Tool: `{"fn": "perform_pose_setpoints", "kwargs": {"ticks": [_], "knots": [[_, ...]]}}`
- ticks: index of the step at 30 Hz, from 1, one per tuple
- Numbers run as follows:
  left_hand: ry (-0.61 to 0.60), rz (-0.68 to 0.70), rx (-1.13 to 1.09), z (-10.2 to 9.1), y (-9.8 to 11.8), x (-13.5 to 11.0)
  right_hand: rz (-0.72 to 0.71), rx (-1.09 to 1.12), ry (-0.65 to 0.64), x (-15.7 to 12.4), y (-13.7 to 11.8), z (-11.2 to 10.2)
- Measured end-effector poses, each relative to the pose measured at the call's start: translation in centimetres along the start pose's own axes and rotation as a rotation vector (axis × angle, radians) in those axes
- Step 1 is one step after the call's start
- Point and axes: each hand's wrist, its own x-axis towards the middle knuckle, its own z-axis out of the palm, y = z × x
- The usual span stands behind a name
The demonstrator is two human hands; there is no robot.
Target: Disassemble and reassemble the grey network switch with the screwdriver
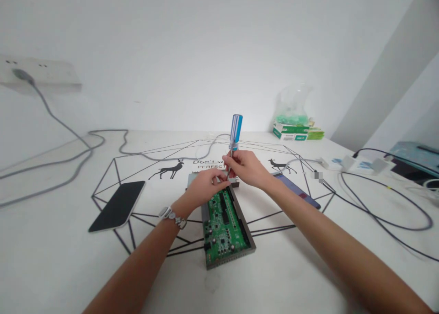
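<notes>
A screwdriver [236, 129] with a blue-and-clear handle stands nearly upright over the far end of a green circuit board [218, 241]. My right hand [246, 167] is closed round its shaft, below the handle. Beside the shaft's lower end, my left hand [205, 184] has thumb and fingers pinched together; whatever lies between them is too small to make out. The board sits in a shallow metal housing [253, 246], lengthwise away from me. My fingers hide the screwdriver's tip and part of the board's far end.
On the left lies a dark-screened phone or tablet [117, 206]. Another phone [297, 191] is partly behind my right forearm. White power strip [353, 164] and looping black cables [384, 222] are at right. Small green-and-white boxes [290, 132] stand by the wall; a grey cable [144, 157] crosses the back.
</notes>
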Motion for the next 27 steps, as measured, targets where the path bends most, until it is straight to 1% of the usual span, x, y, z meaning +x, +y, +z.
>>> {"fn": "perform_pose_setpoints", "kwargs": {"ticks": [3,8,13,21,24,27], "knots": [[0.031,-0.004,0.054,0.2,-0.6,-0.6,-0.004,-0.039,0.002,0.2,0.2,0.6],[0.041,-0.004,0.115,0.5,-0.2,-0.6,-0.007,-0.048,0.023,0.2,0.3,0.9],[0.032,-0.009,0.13,0.8,0.0,-0.6,0.003,-0.057,0.029,0.1,0.3,0.8],[0.001,-0.022,0.157,0.6,0.1,-0.7,0.019,-0.069,0.031,0.0,0.2,0.7],[-0.006,-0.012,0.157,0.5,0.1,-0.7,0.028,0.0,-0.001,0.0,0.1,0.3],[-0.018,0.004,0.142,0.5,0.0,-0.8,0.041,0.136,-0.082,0.0,0.0,-0.5]]}}
